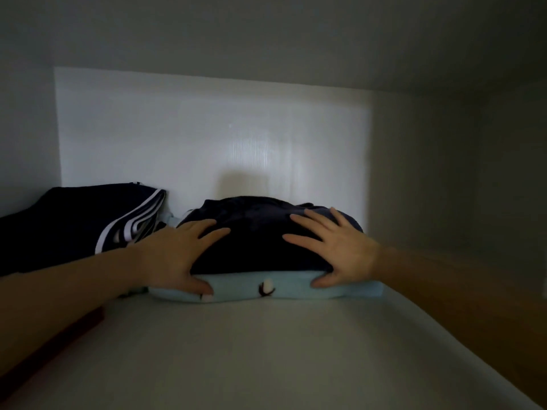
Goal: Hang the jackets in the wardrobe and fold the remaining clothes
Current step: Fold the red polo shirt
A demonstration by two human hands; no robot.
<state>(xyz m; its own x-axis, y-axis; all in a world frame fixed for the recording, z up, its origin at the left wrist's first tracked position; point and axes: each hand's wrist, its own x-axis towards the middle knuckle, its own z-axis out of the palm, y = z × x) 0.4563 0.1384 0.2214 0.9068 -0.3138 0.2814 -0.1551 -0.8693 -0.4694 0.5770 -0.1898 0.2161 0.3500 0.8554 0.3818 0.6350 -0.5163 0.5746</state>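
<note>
A folded dark navy garment [257, 241] lies on top of a folded light blue garment [266, 288] with small dark and white prints, both on a white wardrobe shelf [266, 350]. My left hand [177, 255] rests flat on the left side of the navy garment, fingers spread, thumb down on the blue one. My right hand [337, 250] lies flat on the right side, thumb at the blue garment's edge.
A folded dark garment with white stripes [88, 226] sits at the shelf's left rear, close to the stack. The white back wall [213, 137] stands just behind the clothes. Side walls close the shelf left and right. A dark reddish edge [59, 344] shows at lower left.
</note>
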